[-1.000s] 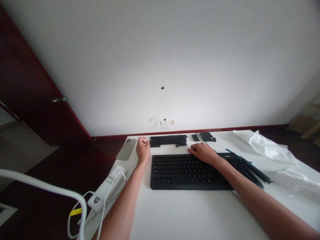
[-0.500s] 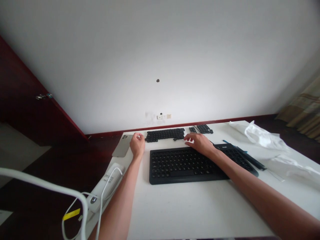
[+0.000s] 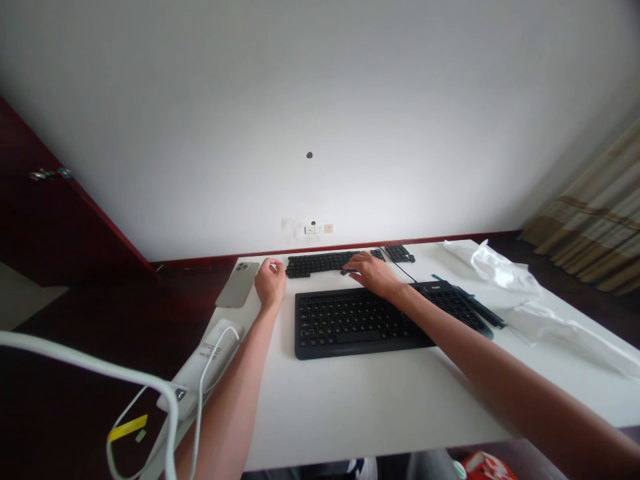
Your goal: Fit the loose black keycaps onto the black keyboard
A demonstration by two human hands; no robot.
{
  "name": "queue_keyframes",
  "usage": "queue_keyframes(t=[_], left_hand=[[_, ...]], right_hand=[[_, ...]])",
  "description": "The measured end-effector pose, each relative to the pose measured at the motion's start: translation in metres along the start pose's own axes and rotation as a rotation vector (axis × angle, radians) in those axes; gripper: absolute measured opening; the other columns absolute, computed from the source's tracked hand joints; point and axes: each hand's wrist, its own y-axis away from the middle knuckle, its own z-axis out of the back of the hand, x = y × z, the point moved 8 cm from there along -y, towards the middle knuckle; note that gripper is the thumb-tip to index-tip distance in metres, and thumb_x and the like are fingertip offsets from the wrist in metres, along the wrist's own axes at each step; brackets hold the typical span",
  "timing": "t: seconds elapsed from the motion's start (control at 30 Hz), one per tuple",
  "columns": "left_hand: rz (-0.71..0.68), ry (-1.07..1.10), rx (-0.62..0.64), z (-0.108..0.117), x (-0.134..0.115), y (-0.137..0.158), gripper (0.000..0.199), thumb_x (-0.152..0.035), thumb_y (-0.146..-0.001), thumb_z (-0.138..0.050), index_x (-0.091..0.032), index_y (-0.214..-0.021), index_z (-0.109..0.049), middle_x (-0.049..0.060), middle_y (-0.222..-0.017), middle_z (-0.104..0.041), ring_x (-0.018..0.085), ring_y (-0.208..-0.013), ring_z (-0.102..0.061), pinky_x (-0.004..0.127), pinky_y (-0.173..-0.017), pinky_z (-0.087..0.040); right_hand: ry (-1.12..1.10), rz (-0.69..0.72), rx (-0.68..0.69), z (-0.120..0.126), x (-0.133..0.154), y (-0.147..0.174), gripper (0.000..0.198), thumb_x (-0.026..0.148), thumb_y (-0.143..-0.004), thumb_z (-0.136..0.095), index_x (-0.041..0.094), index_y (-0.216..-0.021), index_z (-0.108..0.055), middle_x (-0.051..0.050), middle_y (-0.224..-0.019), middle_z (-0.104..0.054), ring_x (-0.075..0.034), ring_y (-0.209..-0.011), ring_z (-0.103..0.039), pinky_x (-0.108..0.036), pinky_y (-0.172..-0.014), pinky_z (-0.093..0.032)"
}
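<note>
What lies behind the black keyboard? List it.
Behind the black keyboard lie rows of loose keycaps and a smaller keycap cluster. The right hand covers some keycaps; what is beneath it is hidden.

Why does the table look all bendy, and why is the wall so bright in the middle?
Head view: the wide lens curves the table edges and stretches both arms; the wall glows brightest behind the loose keycaps, fading grey toward the corners; the right hand is slightly soft; shadows under the keyboard are faint.
</note>
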Motion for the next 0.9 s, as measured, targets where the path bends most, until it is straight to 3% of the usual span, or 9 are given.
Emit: queue_keyframes(t=[0.33, 0.57, 0.73, 0.9], left_hand=[[0.011, 0.011, 0.002, -0.001, 0.002, -0.001, 0.009, -0.022, -0.092, -0.06, -0.023, -0.086, -0.067, -0.001, -0.073, -0.062, 0.019, -0.068, -0.055, 0.028, -0.065, -0.032], [0.008, 0.007, -0.009, -0.002, 0.004, -0.003, 0.009, -0.022, -0.091, -0.062, -0.024, -0.085, -0.068, -0.001, -0.074, -0.064, 0.02, -0.071, -0.057, 0.028, -0.066, -0.033], [0.001, 0.003, -0.006, -0.003, 0.004, -0.004, 0.01, -0.022, -0.091, -0.062, -0.024, -0.083, -0.068, -0.001, -0.074, -0.064, 0.02, -0.07, -0.056, 0.028, -0.066, -0.033], [-0.002, 0.004, -0.001, -0.005, 0.004, -0.005, 0.01, -0.022, -0.09, -0.062, -0.024, -0.082, -0.068, -0.001, -0.072, -0.063, 0.02, -0.068, -0.055, 0.029, -0.066, -0.034]], right_hand=[[0.005, 0.048, 0.046, -0.011, 0.003, -0.01, 0.016, 0.02, -0.099, -0.067, 0.019, -0.104, -0.082, -0.01, -0.102, -0.075, -0.026, -0.103, -0.062, -0.034, -0.089, -0.049], [-0.143, 0.155, 0.015, -0.013, 0.008, -0.011, 0.009, 0.018, -0.094, -0.072, 0.018, -0.093, -0.08, -0.01, -0.098, -0.076, -0.025, -0.098, -0.066, -0.035, -0.088, -0.049], [-0.332, 0.064, 0.074, -0.008, 0.005, -0.005, 0.008, 0.021, -0.091, -0.073, 0.02, -0.091, -0.081, -0.006, -0.096, -0.079, -0.022, -0.087, -0.071, -0.033, -0.083, -0.052], [-0.502, -0.006, 0.049, 0.016, -0.005, 0.026, 0.021, 0.031, -0.088, -0.075, 0.022, -0.106, -0.08, -0.005, -0.097, -0.079, -0.02, -0.084, -0.07, -0.033, -0.078, -0.054]])
